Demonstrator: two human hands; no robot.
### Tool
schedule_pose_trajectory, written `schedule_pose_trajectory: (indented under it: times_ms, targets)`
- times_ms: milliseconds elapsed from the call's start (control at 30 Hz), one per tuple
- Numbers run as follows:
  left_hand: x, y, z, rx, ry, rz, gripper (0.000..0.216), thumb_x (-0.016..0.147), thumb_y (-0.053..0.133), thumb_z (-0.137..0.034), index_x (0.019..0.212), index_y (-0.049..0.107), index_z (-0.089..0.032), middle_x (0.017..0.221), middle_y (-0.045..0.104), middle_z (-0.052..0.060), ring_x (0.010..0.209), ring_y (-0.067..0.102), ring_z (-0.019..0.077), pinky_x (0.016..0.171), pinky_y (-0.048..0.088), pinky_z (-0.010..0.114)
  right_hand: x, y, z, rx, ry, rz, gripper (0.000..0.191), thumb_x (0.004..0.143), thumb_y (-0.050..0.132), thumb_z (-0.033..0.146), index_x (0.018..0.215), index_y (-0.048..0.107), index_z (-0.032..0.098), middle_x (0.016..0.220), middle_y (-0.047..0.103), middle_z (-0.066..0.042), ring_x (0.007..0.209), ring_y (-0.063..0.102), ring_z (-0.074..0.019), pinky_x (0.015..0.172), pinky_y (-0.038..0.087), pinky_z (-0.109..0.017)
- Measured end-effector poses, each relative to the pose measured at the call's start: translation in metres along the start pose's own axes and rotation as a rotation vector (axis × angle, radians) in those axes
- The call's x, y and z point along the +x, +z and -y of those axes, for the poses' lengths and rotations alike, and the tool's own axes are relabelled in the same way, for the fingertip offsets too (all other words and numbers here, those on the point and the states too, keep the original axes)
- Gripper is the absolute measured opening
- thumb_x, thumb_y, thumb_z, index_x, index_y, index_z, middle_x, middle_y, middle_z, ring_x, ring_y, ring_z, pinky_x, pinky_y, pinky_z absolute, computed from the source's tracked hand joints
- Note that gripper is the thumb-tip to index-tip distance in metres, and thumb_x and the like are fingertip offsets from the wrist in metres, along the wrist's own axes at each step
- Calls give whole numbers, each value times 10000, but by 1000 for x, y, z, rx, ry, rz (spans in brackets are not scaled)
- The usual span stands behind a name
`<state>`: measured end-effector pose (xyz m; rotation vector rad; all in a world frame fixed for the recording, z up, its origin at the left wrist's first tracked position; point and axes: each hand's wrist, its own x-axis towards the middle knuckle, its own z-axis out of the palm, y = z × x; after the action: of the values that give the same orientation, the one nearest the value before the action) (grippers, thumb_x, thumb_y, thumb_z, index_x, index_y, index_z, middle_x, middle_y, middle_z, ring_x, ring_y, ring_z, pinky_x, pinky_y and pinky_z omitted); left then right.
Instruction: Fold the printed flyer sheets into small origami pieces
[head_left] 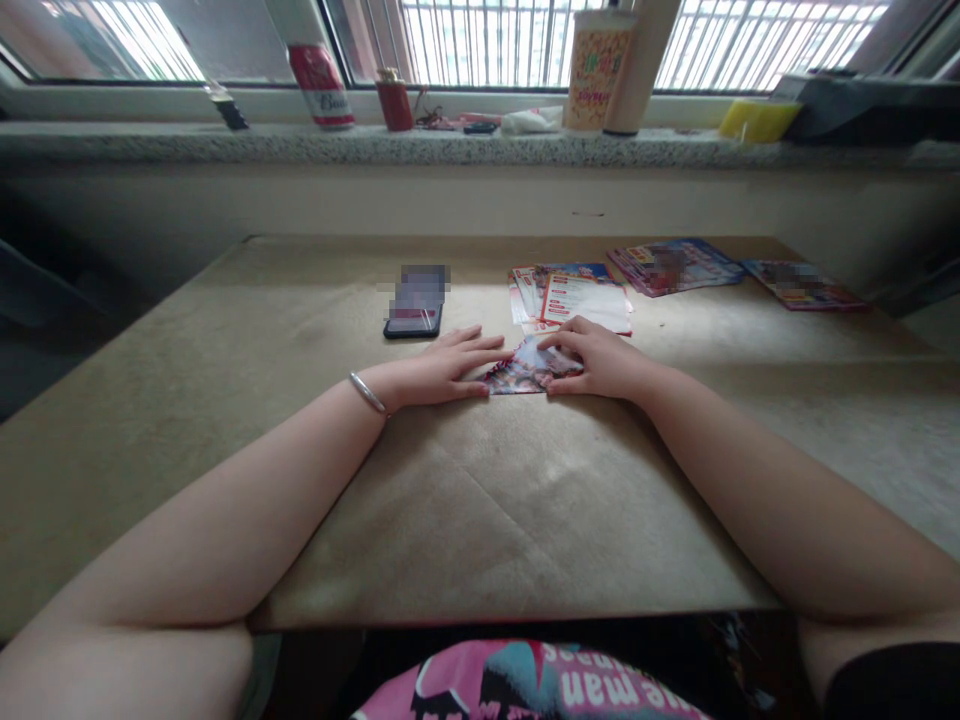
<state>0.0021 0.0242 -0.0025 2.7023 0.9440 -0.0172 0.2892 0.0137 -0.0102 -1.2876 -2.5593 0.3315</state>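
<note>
A small folded sheet of printed paper (523, 370) lies flat on the table between my hands, its upper outline slanting to a peak. My left hand (457, 366) rests on the table with fingers stretched out, the tips at the paper's left edge. From the right, my right hand (596, 360) reaches onto the paper, fingers apart and bent, touching its right part. A silver bangle (367, 392) circles my left wrist. Just beyond the paper is a loose pile of printed sheets (585, 298), a white one on top.
A phone (416, 305) lies beyond my left hand. Stacks of colourful leaflets (675, 265) and another leaflet pile (802, 285) lie at the back right. A drink can (321, 88), a red lighter-like object (394, 103), a patterned cup (596, 75) and a yellow block (759, 120) stand on the windowsill.
</note>
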Motion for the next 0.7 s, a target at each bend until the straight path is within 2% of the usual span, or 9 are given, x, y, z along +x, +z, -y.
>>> schedule_pose_trajectory:
  times_ms: [233,367,533,700]
  targets:
    - [-3,-2,2,5,-15,28,537,932,484,-503,1442,393,-361,1606,186,10,1478,112,317,1179,153,485,-10,-15,-12,4,124,73,639,643,747,614,1163,607,271,1123,558,-92,928,582,-249,775,487,-370]
    - [-2,-2,3,3,-16,41,508,932,488,-493,1421,427,-369,1606,185,11,1476,116,326,1176,154,503,-12,-21,-19,13,154,112,632,603,756,632,1080,609,245,1019,612,-71,864,590,-237,729,466,-349]
    - [-2,-1,4,-8,-8,30,507,927,510,-468,1417,435,-360,1601,200,20,1476,112,328,1174,163,513,-15,-27,-26,23,245,158,633,557,778,620,1041,612,247,900,653,-35,715,592,-202,598,418,-307]
    - [-3,-2,3,-10,-9,32,498,933,513,-449,1415,442,-349,1600,200,30,1475,122,334,1174,168,518,-20,-36,-33,-16,312,222,621,533,802,585,1023,613,253,884,665,-25,701,602,-193,595,421,-300]
